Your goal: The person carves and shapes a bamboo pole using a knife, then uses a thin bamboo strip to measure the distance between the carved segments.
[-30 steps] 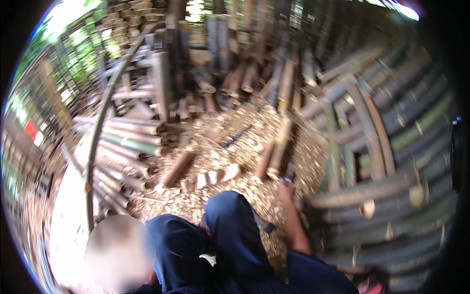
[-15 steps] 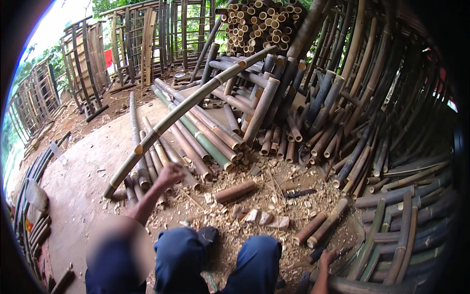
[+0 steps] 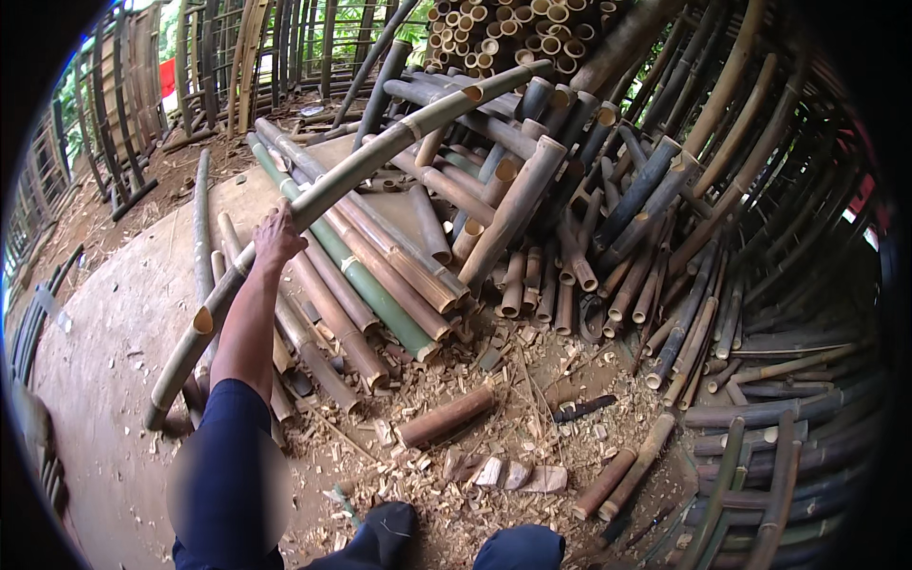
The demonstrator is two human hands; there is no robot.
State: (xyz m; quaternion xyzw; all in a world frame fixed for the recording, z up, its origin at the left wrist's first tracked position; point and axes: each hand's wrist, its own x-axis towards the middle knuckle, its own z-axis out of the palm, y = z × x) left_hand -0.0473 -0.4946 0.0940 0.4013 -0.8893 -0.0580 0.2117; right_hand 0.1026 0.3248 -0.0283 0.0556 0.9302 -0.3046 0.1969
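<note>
My left hand (image 3: 278,235) lies over a long bamboo pole (image 3: 380,147), its fingers curled round the upper side. Open notches are cut into the pole, one below my hand and one near its far end. It slants from the lower left up to the far right, across other pieces. Beneath it lie a green bamboo pole (image 3: 380,295) and several brown bamboo poles (image 3: 335,337) side by side. My right hand is out of the picture.
Wood chips cover the ground around a short brown bamboo piece (image 3: 446,415) and pale wooden blocks (image 3: 520,476). Two cut lengths (image 3: 635,467) lie to the right, near stacked dark bamboo (image 3: 750,413). Upright bamboo (image 3: 518,214) and a pile of bamboo tubes (image 3: 518,33) stand at the back.
My left hand has reached forward and up and taken hold of the notched pole. My right hand, earlier at the lower right, has left the picture. The view has shifted.
</note>
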